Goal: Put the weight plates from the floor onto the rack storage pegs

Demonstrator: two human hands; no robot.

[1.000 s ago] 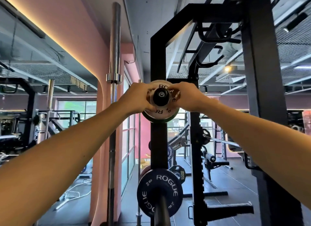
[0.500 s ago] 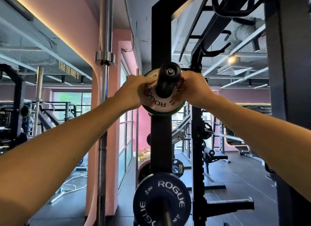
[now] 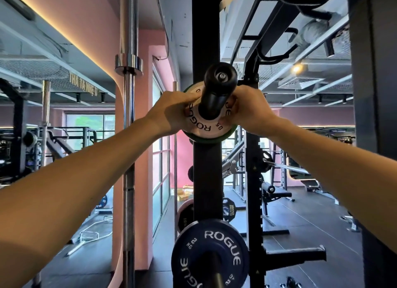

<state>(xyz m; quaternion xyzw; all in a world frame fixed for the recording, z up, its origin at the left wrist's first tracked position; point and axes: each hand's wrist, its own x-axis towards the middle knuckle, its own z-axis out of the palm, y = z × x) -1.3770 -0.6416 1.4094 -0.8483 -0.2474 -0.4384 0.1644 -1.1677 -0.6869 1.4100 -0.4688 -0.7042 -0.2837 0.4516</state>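
Both hands' fingers hidden behind small plate.

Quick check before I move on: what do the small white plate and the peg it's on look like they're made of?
Small white plate: looks like matte rubber or urethane coating, with flat, glare-free printed lettering; core unseen. Peg: probably metal with a black satin finish, judging by its soft sheen and the bright bolt in its end cap, though the cap may be plastic.

two bare arms, no sleeves anywhere

both forearms are uncovered right down to the left hand and right hand; no watch, gloves or rings that show.
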